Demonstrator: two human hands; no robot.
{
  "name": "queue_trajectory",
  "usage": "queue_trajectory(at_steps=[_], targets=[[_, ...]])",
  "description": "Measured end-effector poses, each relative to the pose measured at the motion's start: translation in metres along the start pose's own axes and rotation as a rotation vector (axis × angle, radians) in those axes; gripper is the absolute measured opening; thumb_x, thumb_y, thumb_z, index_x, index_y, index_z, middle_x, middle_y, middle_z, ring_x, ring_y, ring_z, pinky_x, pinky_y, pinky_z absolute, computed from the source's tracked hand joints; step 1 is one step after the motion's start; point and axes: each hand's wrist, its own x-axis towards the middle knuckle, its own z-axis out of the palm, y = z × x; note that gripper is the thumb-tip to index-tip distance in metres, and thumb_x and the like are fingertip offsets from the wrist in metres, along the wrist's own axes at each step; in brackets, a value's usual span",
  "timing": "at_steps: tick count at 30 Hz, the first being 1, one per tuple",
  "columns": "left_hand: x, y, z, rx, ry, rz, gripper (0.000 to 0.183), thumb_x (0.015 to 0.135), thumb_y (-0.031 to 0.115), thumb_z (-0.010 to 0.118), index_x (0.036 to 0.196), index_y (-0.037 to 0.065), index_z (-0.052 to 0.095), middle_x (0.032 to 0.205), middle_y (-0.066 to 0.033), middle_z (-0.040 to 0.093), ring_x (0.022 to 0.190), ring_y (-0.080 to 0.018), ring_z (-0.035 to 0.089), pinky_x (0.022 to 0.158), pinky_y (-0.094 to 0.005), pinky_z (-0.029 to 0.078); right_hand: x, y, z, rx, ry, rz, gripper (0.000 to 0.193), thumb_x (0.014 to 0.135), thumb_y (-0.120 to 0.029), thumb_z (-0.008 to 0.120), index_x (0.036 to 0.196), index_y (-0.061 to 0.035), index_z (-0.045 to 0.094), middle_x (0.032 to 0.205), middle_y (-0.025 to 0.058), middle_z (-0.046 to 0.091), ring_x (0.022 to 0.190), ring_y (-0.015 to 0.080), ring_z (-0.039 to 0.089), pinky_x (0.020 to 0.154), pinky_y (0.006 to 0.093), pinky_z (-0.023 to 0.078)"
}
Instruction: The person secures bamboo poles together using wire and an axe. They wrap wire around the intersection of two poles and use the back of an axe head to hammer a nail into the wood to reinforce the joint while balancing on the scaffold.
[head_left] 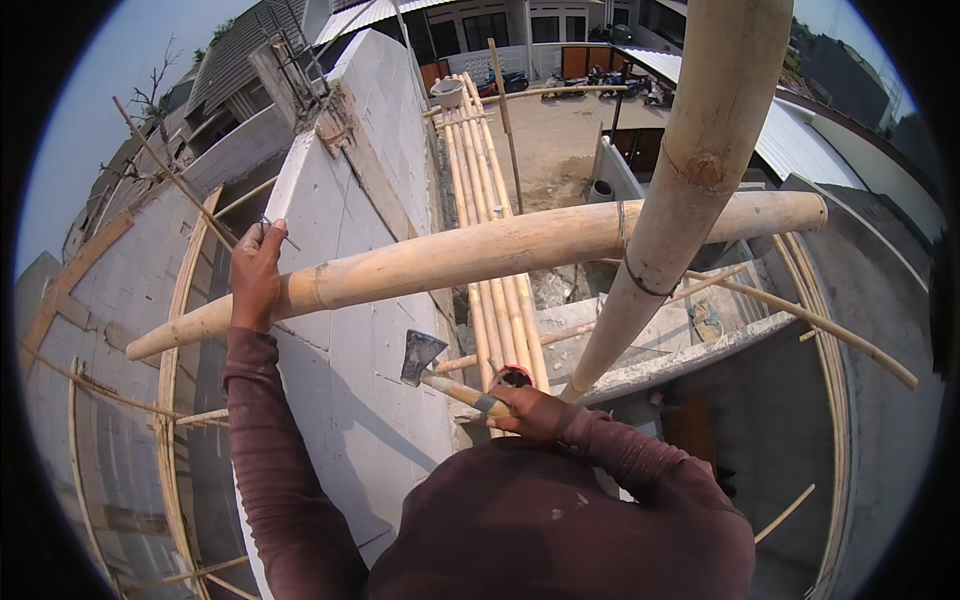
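Observation:
My left hand (257,275) is closed near the top of the white block wall (370,400), by the left part of a thick crosswise bamboo pole (450,258). Its fingertips pinch a thin dark metal piece (290,240), a nail or bit of wire. In front of my chest, my right hand (527,412) grips a hatchet (460,388) by its wooden handle, the grey head pointing left. A thicker upright bamboo pole (690,170) crosses the crosswise one, with dark wire (645,285) around the crossing. Beside my right hand is a round, red-rimmed dark thing (513,377) that I cannot make out.
Several long bamboo poles (480,180) lie side by side, running away from me, with a grey bucket (448,92) at their far end. Bamboo scaffolding (175,400) stands left of the wall. A drop opens at right (780,430). Motorbikes (590,82) are parked below.

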Motion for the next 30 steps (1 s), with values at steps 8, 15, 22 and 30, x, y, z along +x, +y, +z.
queue_trajectory(at_steps=[8,15,22,30], targets=[[0.001,-0.003,0.004,0.035,0.016,0.033,0.035,0.098,0.031,0.063,0.094,-0.004,0.065,0.075,-0.0007,0.055,0.072,-0.0095,0.044,0.067,-0.0292,0.042,-0.030,-0.164,-0.074,-0.181,0.295,-0.043,0.031,0.099,-0.022,0.061,0.121,-0.0019,0.054,0.077,0.0215,0.066,0.075,0.0430,0.068,0.064,0.0466,0.050],[0.001,0.001,0.010,0.006,0.071,0.052,0.042,0.096,0.035,0.063,0.077,-0.002,0.058,0.062,-0.0065,0.051,0.060,-0.0149,0.044,0.059,-0.0358,0.042,-0.004,-0.203,-0.122,-0.722,0.461,-0.170,0.023,0.098,-0.021,0.062,0.112,-0.0051,0.055,0.083,0.0213,0.065,0.079,0.0452,0.063,0.069,0.0520,0.048],[-0.002,0.005,0.014,0.010,0.031,0.016,0.043,0.095,0.040,0.063,0.091,-0.002,0.068,0.074,-0.0117,0.064,0.074,-0.0192,0.060,0.074,-0.0369,0.049,-0.003,-0.187,-0.122,-0.889,0.418,-0.096,0.021,0.099,-0.021,0.062,0.104,-0.0039,0.052,0.081,0.0220,0.064,0.078,0.0451,0.062,0.067,0.0537,0.046],[-0.016,-0.003,-0.109,-0.005,-0.154,0.235,0.036,0.101,0.037,0.062,0.092,0.004,0.070,0.088,-0.0033,0.068,0.087,-0.0118,0.060,0.084,-0.0301,0.047,0.007,-0.199,-0.109,-0.621,0.372,0.092,0.021,0.100,-0.020,0.060,0.101,-0.0017,0.050,0.071,0.0217,0.062,0.072,0.0480,0.060,0.063,0.0534,0.045]])
